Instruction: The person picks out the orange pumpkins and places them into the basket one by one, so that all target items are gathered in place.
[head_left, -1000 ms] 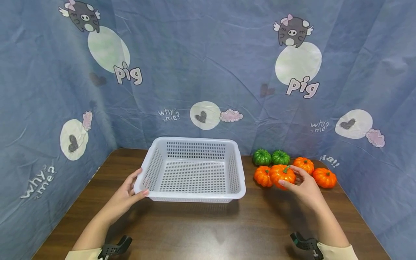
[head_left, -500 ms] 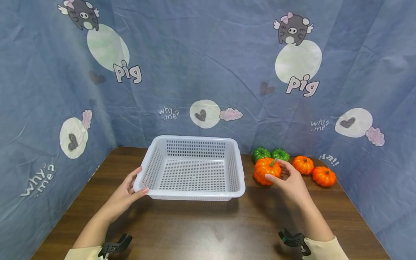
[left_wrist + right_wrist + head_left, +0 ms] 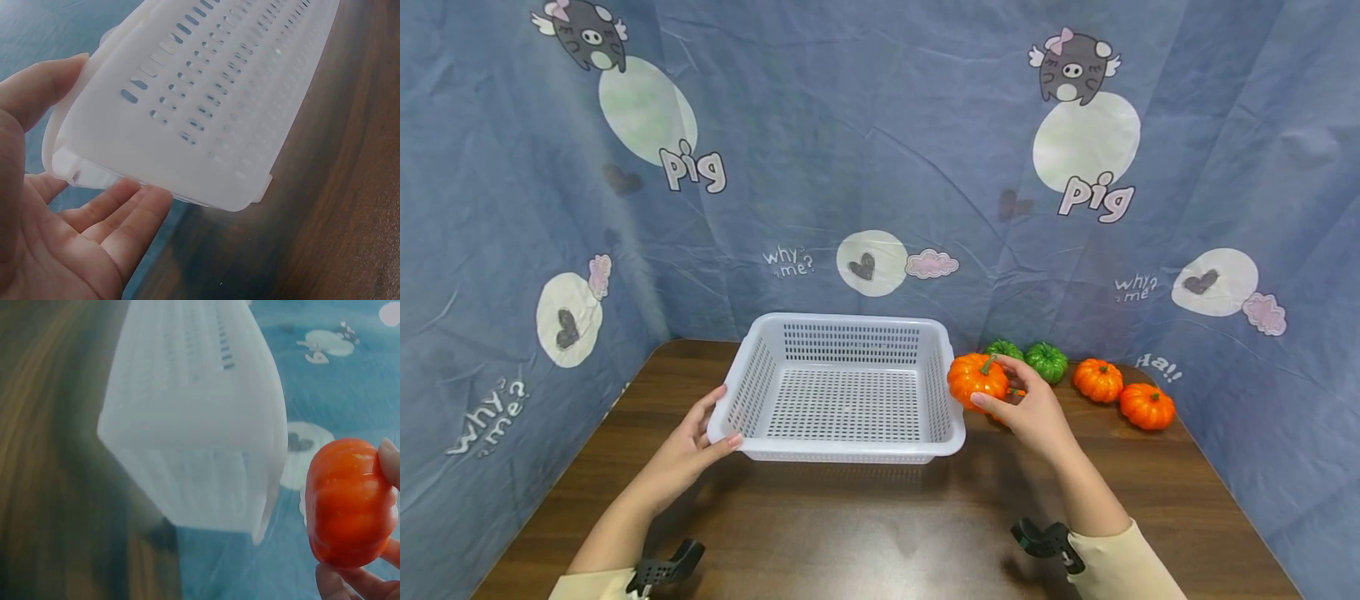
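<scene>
The right hand [image 3: 1030, 417] pinches a shiny orange pumpkin [image 3: 976, 379] between thumb and fingers, up off the table [image 3: 850, 517], by the right rim of the white basket [image 3: 850, 451]. The left hand [image 3: 688, 454] grips the basket's near left corner, thumb on top, fingers underneath. This looks like the carrying step. The next move probably calls for going left past the rim, high enough not to bump it, then letting go gently.

The right wrist view shows a gap between pumpkin and basket. The basket's top is wide open, so there seems to be lots of room. The blue cloth [image 3: 880, 167] stands close behind. Two green pumpkins [image 3: 1047, 363] sit behind the right hand.
</scene>
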The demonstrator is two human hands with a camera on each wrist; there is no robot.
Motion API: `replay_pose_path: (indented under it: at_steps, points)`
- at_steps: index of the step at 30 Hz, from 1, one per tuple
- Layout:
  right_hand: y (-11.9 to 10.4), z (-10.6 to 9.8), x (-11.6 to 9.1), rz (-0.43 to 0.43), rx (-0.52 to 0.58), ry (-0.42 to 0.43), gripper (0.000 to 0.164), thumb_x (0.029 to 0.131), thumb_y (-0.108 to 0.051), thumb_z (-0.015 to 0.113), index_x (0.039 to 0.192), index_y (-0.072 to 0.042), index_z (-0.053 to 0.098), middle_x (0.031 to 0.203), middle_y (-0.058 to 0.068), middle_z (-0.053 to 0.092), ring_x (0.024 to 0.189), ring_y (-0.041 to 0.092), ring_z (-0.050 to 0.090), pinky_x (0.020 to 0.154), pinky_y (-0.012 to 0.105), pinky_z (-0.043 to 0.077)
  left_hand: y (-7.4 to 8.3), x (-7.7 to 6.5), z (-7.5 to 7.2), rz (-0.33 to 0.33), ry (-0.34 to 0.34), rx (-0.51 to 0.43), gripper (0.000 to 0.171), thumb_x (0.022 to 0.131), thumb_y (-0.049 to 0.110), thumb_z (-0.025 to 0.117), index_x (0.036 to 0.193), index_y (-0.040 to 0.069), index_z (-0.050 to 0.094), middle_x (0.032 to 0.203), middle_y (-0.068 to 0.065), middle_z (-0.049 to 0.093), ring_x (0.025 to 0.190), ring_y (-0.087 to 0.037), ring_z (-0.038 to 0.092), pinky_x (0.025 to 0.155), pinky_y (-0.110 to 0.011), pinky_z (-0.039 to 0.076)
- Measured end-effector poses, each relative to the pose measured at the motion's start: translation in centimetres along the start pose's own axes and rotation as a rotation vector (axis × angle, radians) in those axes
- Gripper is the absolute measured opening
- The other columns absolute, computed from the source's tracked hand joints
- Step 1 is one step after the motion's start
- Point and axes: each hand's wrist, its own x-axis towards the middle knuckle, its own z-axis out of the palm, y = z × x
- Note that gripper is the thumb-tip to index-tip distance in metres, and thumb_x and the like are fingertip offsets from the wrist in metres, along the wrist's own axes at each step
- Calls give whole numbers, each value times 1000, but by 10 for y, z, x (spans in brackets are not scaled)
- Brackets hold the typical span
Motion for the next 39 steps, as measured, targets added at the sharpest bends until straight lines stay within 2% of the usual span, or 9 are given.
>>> replay_pose_path:
  at_steps: [6,14,20,27,34,39]
  points:
    - [-10,18,7,-38,26,-36,72,82,-27,84,142,-7,52,131,17,59,113,33,59,93,45,52,-2,1,1,-2,3,-1,89,97,14,67,161,13,6,151,-29,32,126,-23,51,89,-16,48]
    - [-21,45,12,-60,155,-115,74,81,-20,85,144,-4,49,131,19,57,113,34,62,94,43,53,-2,1,0,-3,-6,-2,90,97,15,67,161,13,4,152,-29,31,129,-30,49,89,-16,48]
    - [-34,60,19,-58,66,-111,75,79,-30,87,143,-11,52,132,11,55,109,31,61,90,41,55,-1,2,-1,0,-2,-1,89,96,14,67,161,13,5,151,-30,33,127,-26,51,89,-17,48]
    - [-48,76,23,-95,19,-117,75,78,-33,88,141,-12,55,132,10,59,109,30,61,90,44,54,-1,2,-1,-4,6,13,90,96,15,68,161,12,6,150,-31,34,128,-36,48,88,-16,48]
    - [-62,92,28,-115,-6,-155,73,78,-34,87,141,-13,55,129,10,59,107,29,62,84,41,56,-1,0,-1,3,13,17,89,96,15,68,161,11,6,150,-30,33,124,-22,52,88,-15,48]
    - [-71,102,32,-124,-13,-192,72,79,-34,86,141,-12,55,133,9,56,109,28,60,83,39,56,-3,1,0,6,8,7,89,96,14,68,161,11,6,150,-31,34,124,-21,52,88,-16,48]
